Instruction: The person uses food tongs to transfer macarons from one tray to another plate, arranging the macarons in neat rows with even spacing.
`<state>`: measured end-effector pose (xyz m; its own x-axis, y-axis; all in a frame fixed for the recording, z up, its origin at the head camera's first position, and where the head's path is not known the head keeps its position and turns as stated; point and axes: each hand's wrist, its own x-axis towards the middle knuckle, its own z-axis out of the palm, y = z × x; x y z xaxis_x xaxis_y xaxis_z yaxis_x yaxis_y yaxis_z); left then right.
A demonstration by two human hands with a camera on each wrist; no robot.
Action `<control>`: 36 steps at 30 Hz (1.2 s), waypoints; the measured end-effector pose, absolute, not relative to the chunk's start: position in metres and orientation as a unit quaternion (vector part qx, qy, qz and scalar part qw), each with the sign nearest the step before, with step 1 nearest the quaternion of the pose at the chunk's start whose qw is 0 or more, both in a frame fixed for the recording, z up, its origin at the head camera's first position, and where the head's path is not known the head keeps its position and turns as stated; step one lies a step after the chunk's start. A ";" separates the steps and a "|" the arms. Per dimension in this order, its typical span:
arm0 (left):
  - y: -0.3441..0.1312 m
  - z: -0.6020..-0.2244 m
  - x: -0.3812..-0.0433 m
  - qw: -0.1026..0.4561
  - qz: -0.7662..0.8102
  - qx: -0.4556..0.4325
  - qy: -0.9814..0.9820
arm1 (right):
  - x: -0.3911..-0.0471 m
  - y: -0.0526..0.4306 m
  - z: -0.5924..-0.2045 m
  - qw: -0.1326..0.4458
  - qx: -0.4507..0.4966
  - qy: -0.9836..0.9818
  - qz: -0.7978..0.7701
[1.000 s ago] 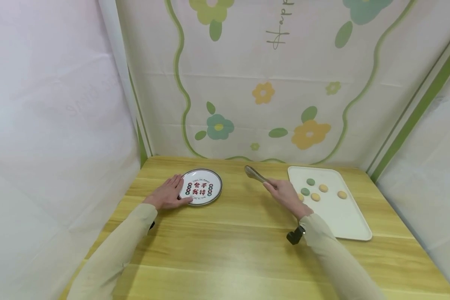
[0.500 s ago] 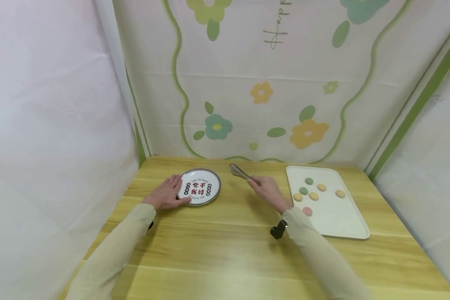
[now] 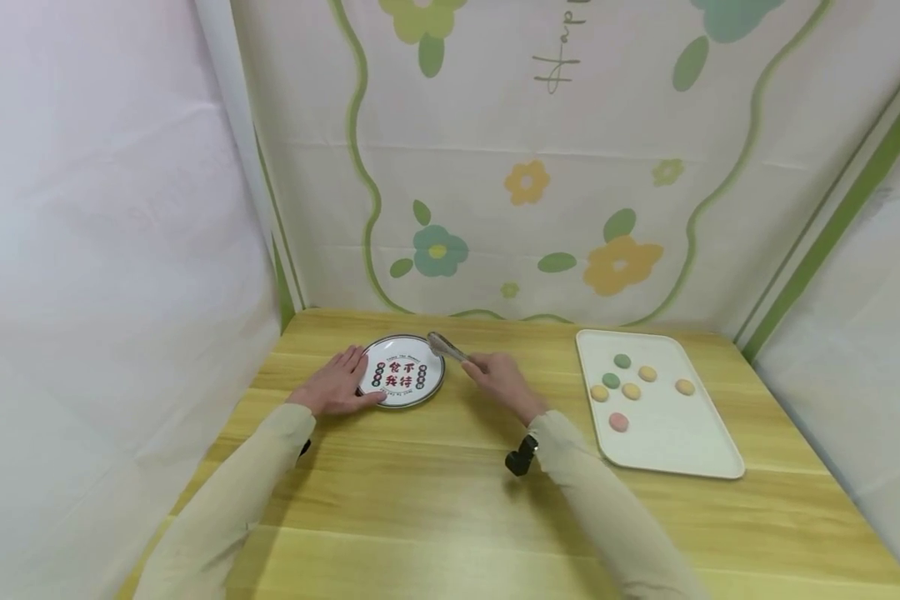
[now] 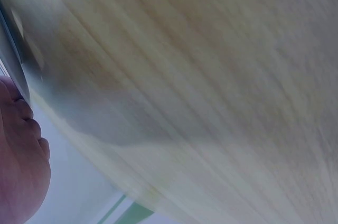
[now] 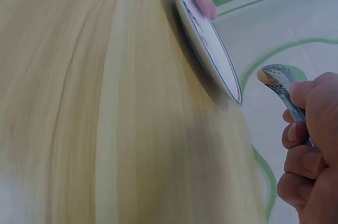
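Observation:
In the head view my left hand [image 3: 336, 385] rests against the left side of a round white plate [image 3: 412, 395] with dark rim lines and printed characters. Its fingers lie extended along the rim, with the thumb at the near edge. My right hand [image 3: 501, 382] grips metal tongs [image 3: 450, 346], whose tip is over the plate's right edge in that view. Seen from the right wrist, the perforated heads of the tongs [image 5: 278, 72] pinch a small tan-orange round cookie [image 5: 268, 78], apart from the plate. The left wrist view catches only part of the left hand [image 4: 21, 155] and the plate's edge.
A white rectangular tray [image 3: 690, 446] lies on the right of the wooden table [image 3: 420, 517]. Several small round cookies in green, yellow and pink are on it, among them a pink one [image 3: 618, 422]. Printed fabric walls [image 3: 480, 125] stand behind and at both sides.
My right hand has carried the tongs leftward from beside the tray to the plate's right edge. More of the tray's cookies have come into sight. My left hand stays at the plate.

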<state>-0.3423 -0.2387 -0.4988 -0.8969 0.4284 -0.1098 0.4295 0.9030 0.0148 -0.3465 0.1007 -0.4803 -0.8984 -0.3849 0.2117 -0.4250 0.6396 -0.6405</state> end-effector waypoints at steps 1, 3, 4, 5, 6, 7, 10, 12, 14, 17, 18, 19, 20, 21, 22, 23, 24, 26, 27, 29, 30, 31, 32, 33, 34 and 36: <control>-0.239 -0.498 -0.342 0.056 -0.006 0.219 0.974 | -0.347 0.098 -0.481 0.033 0.229 -0.903 0.362; -0.238 -0.498 -0.342 0.055 -0.005 0.221 0.974 | -0.349 0.092 -0.483 0.046 0.240 -0.903 0.355; -0.238 -0.497 -0.342 0.055 -0.005 0.221 0.974 | -0.350 0.088 -0.484 0.052 0.246 -0.904 0.346; -0.238 -0.496 -0.341 0.054 -0.006 0.222 0.974 | -0.350 0.085 -0.485 0.057 0.251 -0.904 0.341; -0.238 -0.496 -0.341 0.054 -0.005 0.223 0.973 | -0.351 0.082 -0.485 0.058 0.257 -0.904 0.336; -0.238 -0.495 -0.340 0.053 -0.005 0.224 0.973 | -0.352 0.079 -0.486 0.058 0.260 -0.905 0.332; -0.237 -0.493 -0.339 0.050 -0.007 0.227 0.973 | -0.353 0.070 -0.485 0.047 0.267 -0.906 0.325; -0.237 -0.493 -0.338 0.047 -0.008 0.229 0.972 | -0.353 0.064 -0.484 0.036 0.270 -0.906 0.325; -0.237 -0.493 -0.338 0.046 -0.010 0.230 0.972 | -0.354 0.059 -0.484 0.030 0.268 -0.908 0.321; -0.236 -0.494 -0.337 0.047 -0.009 0.229 0.972 | -0.354 0.052 -0.482 0.022 0.267 -0.910 0.317; -0.236 -0.494 -0.337 0.048 -0.010 0.228 0.972 | -0.355 0.050 -0.481 0.017 0.265 -0.909 0.320; -0.236 -0.494 -0.337 0.048 -0.008 0.228 0.972 | -0.355 0.047 -0.481 0.012 0.264 -0.908 0.324; -0.236 -0.493 -0.337 0.048 -0.008 0.228 0.972 | -0.355 0.045 -0.480 0.005 0.263 -0.907 0.330; -0.235 -0.493 -0.337 0.048 -0.006 0.228 0.972 | -0.356 0.042 -0.479 -0.001 0.262 -0.906 0.333; -0.235 -0.493 -0.337 0.048 -0.005 0.228 0.972 | -0.356 0.040 -0.479 -0.008 0.260 -0.905 0.336; -0.235 -0.493 -0.337 0.049 -0.005 0.227 0.973 | -0.357 0.037 -0.479 -0.016 0.257 -0.906 0.337; -0.235 -0.493 -0.337 0.048 -0.005 0.228 0.972 | -0.358 0.035 -0.480 -0.022 0.253 -0.907 0.337; -0.235 -0.493 -0.337 0.049 -0.005 0.229 0.972 | -0.359 0.031 -0.482 -0.028 0.247 -0.911 0.330; -0.235 -0.493 -0.337 0.049 -0.004 0.229 0.972 | -0.360 0.029 -0.483 -0.028 0.244 -0.914 0.322; -0.235 -0.494 -0.337 0.050 -0.004 0.228 0.972 | -0.361 0.026 -0.484 -0.028 0.239 -0.919 0.312; -0.235 -0.494 -0.337 0.050 -0.004 0.228 0.972 | -0.362 0.024 -0.484 -0.028 0.237 -0.921 0.307; -0.236 -0.495 -0.338 0.051 -0.004 0.227 0.973 | -0.362 0.022 -0.484 -0.029 0.234 -0.923 0.305; -0.236 -0.495 -0.338 0.050 -0.003 0.227 0.973 | -0.362 0.020 -0.484 -0.031 0.233 -0.923 0.304; -0.236 -0.495 -0.338 0.050 -0.002 0.227 0.973 | -0.362 0.019 -0.483 -0.032 0.234 -0.924 0.302; -0.237 -0.495 -0.338 0.050 -0.002 0.227 0.973 | -0.362 0.018 -0.482 -0.034 0.235 -0.923 0.302; -0.237 -0.495 -0.339 0.049 -0.003 0.228 0.972 | -0.363 0.016 -0.482 -0.036 0.239 -0.923 0.298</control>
<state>-0.3389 -0.2372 -0.4955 -0.8914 0.4429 -0.0957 0.4435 0.8961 0.0164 -0.3630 0.0156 -0.4820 -0.8828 -0.4635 0.0769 -0.4210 0.7076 -0.5676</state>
